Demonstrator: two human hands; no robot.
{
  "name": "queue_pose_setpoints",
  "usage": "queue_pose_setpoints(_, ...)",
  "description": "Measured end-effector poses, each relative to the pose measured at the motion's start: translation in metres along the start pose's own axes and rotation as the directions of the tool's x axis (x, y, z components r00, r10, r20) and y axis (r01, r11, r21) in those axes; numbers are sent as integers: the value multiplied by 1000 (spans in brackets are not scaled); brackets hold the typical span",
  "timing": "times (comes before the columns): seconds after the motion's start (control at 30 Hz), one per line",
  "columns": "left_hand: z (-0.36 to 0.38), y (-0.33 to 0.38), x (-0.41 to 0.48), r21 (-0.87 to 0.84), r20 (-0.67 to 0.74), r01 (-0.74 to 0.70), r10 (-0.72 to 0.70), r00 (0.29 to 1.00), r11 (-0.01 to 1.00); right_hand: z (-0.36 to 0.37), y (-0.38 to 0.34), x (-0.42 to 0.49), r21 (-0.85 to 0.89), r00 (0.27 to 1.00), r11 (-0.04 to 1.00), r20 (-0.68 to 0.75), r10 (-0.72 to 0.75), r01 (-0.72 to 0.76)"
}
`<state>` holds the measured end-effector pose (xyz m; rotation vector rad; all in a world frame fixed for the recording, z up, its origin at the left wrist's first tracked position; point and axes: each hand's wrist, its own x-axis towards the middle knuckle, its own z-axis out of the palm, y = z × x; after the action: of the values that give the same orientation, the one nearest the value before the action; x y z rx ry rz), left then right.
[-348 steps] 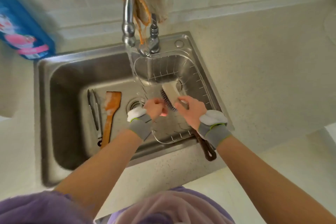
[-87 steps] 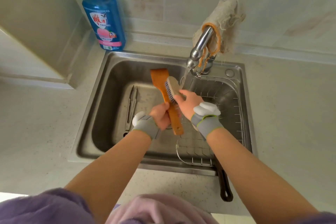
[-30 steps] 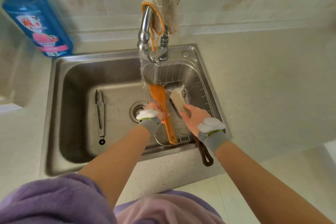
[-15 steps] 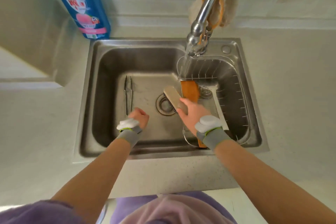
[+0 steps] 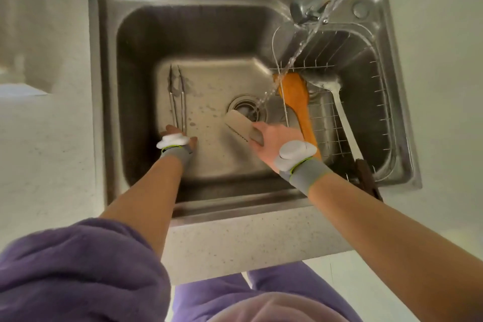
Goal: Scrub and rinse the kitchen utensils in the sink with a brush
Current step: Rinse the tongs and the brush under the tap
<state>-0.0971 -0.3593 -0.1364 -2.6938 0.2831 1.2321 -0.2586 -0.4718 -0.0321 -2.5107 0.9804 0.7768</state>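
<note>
right hand [image 5: 271, 142]: wrapped around the brush [image 5: 241, 125], just beside the drain [image 5: 247, 110] | left hand [image 5: 180, 137]: reaching down at the near end of the tongs [image 5: 177, 98], left of the drain, grip cannot be told | wooden spatula [image 5: 296, 102]: in the wire rack [image 5: 339, 102], right of the drain

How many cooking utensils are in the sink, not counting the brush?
3: metal tongs on the sink floor by the left hand; an orange wooden spatula and a metal ladle in the wire rack. Nothing else shows.
</note>
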Motion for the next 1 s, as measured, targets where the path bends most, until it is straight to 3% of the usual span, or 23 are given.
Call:
queue_pose_setpoints(0.13, -1, 4, 9, -34, 23, 42, -41, 999, 999, 1, -1, -1, 12, 1000, 1000, 8, 22, -22)
queue_pose_setpoints(0.23, -9, 2, 4, -53, 38, -9, 11, 999, 999, 2, 1, -6, 89, 999, 995, 7, 52, -53)
queue_pose_setpoints(0.27, -11, 3, 2, -122, 62, -26, 34, 998, 992, 2, 1, -6, 130, 996, 988, 12, 83, -84)
queue_pose_setpoints(0.3, -11, 6, -1, -305, 120, -13, 52, 991, 952, 1, 2, -7, 189, 993, 974, 24, 119, -122)
queue_pose_setpoints(0.37, -13, 20, -14, -713, 221, 90, 102, 970, 695, -1, 3, -11, 328, 982, 926, 23, 188, -185)
queue_pose_setpoints(0.43, -17, 38, -31, -888, 286, 195, 169, 943, 416, -6, 6, -14, 414, 969, 885, -22, 245, -214)
queue_pose_setpoints(0.47, -26, 48, -44, -913, 324, 244, 216, 921, 328, -13, 8, -15, 438, 962, 871, -51, 269, -221)
queue_pose_setpoints(0.57, -39, 65, -69, -885, 464, 423, 333, 821, 193, -24, 19, -20, 561, 937, 794, -87, 339, -235)
queue_pose_setpoints(0.7, -55, 91, -107, -849, 476, 527, 493, 728, 42, -52, 34, -26, 637, 920, 741, -125, 370, -211)
queue_pose_setpoints(0.83, -66, 121, -133, -819, 419, 560, 542, 729, -121, -71, 51, -33, 657, 906, 726, -156, 393, -202)
queue_pose_setpoints(1.0, -80, 146, -139, -789, 400, 592, 596, 697, -162, -82, 65, -35, 709, 899, 688, -185, 396, -157)
